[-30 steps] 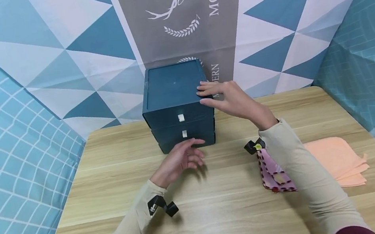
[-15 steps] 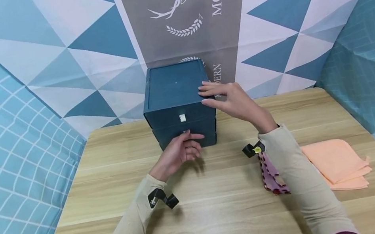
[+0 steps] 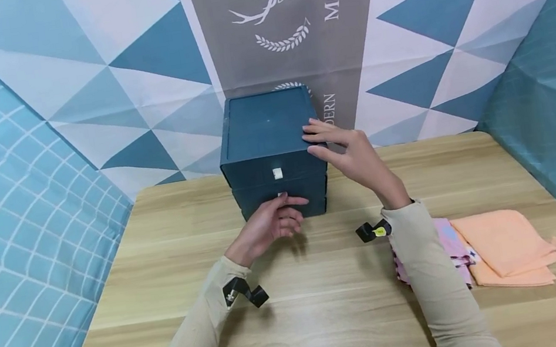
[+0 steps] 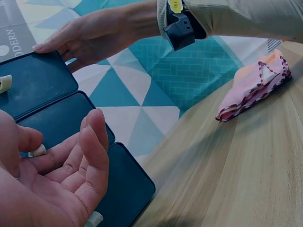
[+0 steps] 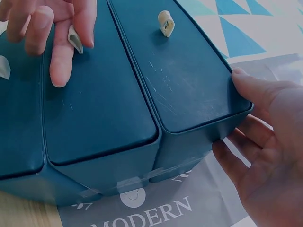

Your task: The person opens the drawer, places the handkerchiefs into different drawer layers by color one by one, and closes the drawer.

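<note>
A dark blue drawer cabinet (image 3: 270, 118) with three stacked drawers stands at the back of the table. My left hand (image 3: 274, 221) is at the middle drawer's front, its thumb and index finger pinching the small pale pull tab (image 5: 75, 40); the other fingers are loosely bent. My right hand (image 3: 347, 155) holds the cabinet's top right front corner, with its fingers over the top and its thumb (image 5: 253, 85) at the front edge. The top drawer's white tab (image 3: 277, 173) shows above the left hand. In the left wrist view, the bottom tab (image 4: 94, 219) is partly hidden by that hand.
Folded peach cloths (image 3: 501, 243) lie on the wooden table at the right. Beside them is a pink patterned cloth (image 3: 449, 238) with a dark stitched edge, partly covered by the right sleeve. A patterned fabric backdrop (image 3: 164, 83) rises just behind the cabinet.
My left hand has risen from below the middle tab, and its thumb and finger have closed on it. My right hand stays at the cabinet's corner. The head view has shifted slightly.
</note>
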### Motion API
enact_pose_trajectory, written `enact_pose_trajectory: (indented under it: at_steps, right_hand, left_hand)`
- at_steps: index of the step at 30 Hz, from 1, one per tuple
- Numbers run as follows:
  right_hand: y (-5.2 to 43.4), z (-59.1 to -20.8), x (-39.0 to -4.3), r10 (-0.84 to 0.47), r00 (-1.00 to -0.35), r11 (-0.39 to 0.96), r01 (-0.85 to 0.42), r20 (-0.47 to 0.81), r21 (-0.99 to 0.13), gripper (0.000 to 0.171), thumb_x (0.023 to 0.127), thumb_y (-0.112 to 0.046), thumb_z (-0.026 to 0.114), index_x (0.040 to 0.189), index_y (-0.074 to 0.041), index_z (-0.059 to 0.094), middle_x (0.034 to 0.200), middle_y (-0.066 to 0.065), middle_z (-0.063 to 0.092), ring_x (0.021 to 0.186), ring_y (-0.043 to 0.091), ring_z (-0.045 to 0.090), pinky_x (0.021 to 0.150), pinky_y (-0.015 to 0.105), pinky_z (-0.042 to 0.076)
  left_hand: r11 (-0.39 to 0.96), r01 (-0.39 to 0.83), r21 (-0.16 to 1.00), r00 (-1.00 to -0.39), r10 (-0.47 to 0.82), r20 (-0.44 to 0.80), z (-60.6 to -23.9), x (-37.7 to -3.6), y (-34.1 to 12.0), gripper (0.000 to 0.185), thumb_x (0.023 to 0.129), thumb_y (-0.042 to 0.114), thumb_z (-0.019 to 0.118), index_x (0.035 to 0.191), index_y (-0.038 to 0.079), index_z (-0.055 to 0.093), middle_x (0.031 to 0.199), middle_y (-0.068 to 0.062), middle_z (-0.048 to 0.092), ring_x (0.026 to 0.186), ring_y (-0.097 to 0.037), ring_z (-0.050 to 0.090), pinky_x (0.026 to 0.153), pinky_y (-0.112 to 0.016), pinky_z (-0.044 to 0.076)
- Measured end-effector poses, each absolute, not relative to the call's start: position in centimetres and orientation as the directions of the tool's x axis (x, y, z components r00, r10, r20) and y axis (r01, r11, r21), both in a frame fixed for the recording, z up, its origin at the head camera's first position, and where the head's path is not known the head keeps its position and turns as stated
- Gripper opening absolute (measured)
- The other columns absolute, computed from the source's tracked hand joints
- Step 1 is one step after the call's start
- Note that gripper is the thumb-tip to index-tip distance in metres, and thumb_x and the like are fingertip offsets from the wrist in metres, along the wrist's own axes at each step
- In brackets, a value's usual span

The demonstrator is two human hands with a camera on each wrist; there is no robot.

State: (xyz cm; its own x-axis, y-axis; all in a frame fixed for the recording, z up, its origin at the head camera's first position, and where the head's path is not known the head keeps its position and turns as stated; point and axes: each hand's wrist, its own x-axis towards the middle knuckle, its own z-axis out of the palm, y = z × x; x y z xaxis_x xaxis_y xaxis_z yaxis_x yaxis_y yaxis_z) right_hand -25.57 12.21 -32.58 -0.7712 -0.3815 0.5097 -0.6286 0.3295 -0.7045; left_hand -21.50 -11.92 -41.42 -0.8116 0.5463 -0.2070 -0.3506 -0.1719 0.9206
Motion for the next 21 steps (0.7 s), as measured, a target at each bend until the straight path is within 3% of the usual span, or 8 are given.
enact_pose_trajectory:
  at_steps: [8,21]
  right_hand:
    - [11.2,-31.0,-23.5,-0.364,-0.756,0.314,-0.649,0.544,-0.693,0.032,0.098,-0.007,0.062,0.129,0.003,0.064,0.144,0.018,0.053,0.145,0.025,0.036,0.115,0.049,0.033]
    - [10.9,-30.6,-23.1,-0.359,-0.745,0.316,-0.663,0.561,-0.678,0.031,0.096,-0.003,0.064,0.127,0.003,0.065,0.142,0.019,0.055,0.143,0.027,0.038,0.114,0.048,0.035]
  left_hand:
    - [-0.151,-0.343,0.927,-0.810,0.548,-0.210,-41.7,-21.8,-12.0,0.054,0.108,0.043,0.039,0.136,0.001,0.057,0.087,-0.006,0.069,0.072,-0.014,0.067,0.066,-0.029,0.054]
    - [-0.138,-0.343,0.929,-0.818,0.530,-0.224,-41.8,-21.7,-11.9,0.052,0.108,0.043,0.037,0.133,0.002,0.059,0.086,-0.006,0.069,0.070,-0.014,0.067,0.067,-0.032,0.053]
